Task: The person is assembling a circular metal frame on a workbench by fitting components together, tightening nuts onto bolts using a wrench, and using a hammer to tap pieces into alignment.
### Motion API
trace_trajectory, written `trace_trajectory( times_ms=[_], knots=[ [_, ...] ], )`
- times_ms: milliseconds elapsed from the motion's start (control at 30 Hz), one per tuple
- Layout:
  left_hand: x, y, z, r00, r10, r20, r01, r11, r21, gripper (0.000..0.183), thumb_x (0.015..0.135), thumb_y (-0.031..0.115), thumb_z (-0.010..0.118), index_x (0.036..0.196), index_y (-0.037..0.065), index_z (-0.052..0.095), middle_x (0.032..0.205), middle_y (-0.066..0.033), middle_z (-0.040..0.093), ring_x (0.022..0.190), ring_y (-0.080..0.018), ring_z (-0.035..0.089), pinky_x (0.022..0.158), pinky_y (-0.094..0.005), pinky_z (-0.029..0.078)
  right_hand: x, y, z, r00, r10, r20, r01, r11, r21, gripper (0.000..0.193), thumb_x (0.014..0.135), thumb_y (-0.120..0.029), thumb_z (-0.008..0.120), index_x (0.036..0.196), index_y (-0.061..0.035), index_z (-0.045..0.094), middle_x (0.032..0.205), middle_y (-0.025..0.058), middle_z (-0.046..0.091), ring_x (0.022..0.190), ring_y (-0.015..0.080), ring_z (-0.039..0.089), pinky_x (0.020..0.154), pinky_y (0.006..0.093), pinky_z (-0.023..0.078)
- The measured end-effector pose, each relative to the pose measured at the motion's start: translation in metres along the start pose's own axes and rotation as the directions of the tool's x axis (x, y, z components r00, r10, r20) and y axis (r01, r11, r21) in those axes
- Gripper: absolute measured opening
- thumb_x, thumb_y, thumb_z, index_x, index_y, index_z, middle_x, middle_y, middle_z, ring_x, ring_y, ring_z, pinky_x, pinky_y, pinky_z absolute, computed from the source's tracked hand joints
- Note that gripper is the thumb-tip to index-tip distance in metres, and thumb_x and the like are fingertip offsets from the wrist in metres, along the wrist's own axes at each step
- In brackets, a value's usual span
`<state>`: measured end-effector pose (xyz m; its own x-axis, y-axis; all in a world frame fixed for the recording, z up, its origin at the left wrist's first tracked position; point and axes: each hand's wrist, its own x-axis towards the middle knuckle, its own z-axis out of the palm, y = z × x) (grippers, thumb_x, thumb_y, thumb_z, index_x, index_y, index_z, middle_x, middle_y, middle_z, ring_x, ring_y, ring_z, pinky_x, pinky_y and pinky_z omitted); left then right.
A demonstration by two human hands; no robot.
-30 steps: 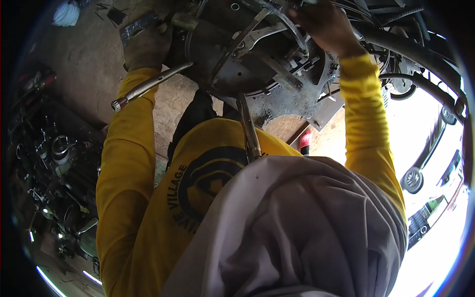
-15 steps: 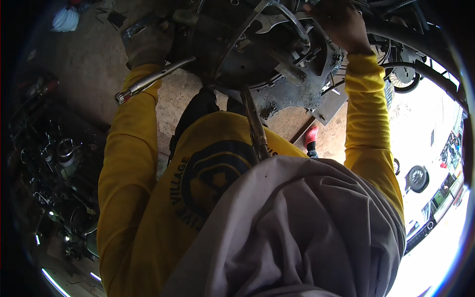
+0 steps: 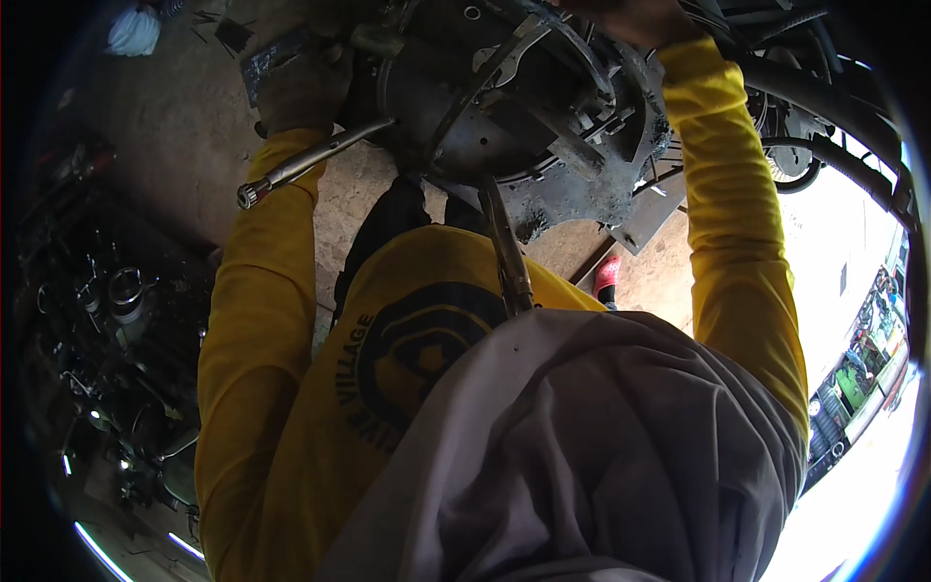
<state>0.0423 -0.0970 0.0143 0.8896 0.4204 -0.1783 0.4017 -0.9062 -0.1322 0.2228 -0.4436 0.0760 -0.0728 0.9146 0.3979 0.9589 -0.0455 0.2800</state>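
Observation:
My right hand (image 3: 635, 17) is at the upper edge, partly cut off by it. It appears to grip the handle of an open-ended wrench (image 3: 511, 60), whose jaw lies among curved metal arms over a round dark metal housing (image 3: 456, 102). My left hand (image 3: 305, 89) is in deep shadow at the housing's left side, by a dark flat plate (image 3: 264, 68); its fingers are hidden. Near my left wrist, a metal bar (image 3: 320, 158) with a ridged end points out from the housing. A second worn bar (image 3: 504, 238) reaches toward my body.
Dark machine parts (image 3: 126, 320) crowd the left side. A white bundle (image 3: 133, 34) lies on the concrete floor at the upper left. Thick hoses (image 3: 824, 92) and a frame are on the right. A red shoe (image 3: 608, 272) shows beneath the rough metal plate (image 3: 572, 194).
My right hand has moved up and slightly left, partly leaving the picture. The wrench has tilted, its handle now slanting upward. The left hand has barely moved.

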Motion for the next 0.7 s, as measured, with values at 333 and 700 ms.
trace_trajectory(
  times_ms=[333, 700],
  knots=[
    [-0.002, -0.012, 0.015, 0.872, 0.437, -0.222, -0.354, 0.874, 0.333, 0.029, 0.102, 0.039, 0.044, 0.116, 0.028, 0.067, 0.112, -0.0051, 0.068, 0.089, -0.0298, 0.072, 0.064, -0.0438, 0.060, 0.057, 0.035, 0.052, 0.944, -0.317, 0.091, 0.328, 0.934, -0.140, 0.007, 0.078, -0.021, 0.074, 0.082, -0.0151, 0.076, 0.081, 0.0044, 0.068, 0.076, 0.0278, 0.066, 0.065, 0.0421, 0.052],
    [-0.003, -0.017, 0.016, 0.893, 0.409, -0.187, -0.337, 0.884, 0.324, 0.029, 0.101, 0.033, 0.047, 0.126, 0.032, 0.063, 0.117, -0.0045, 0.068, 0.085, -0.0300, 0.073, 0.068, -0.0442, 0.060, 0.052, 0.031, 0.065, 0.953, 0.067, 0.295, -0.110, 0.985, 0.131, 0.013, 0.079, -0.020, 0.067, 0.075, -0.0093, 0.072, 0.074, 0.0098, 0.065, 0.073, 0.0294, 0.064, 0.063, 0.0422, 0.052]
  ],
)
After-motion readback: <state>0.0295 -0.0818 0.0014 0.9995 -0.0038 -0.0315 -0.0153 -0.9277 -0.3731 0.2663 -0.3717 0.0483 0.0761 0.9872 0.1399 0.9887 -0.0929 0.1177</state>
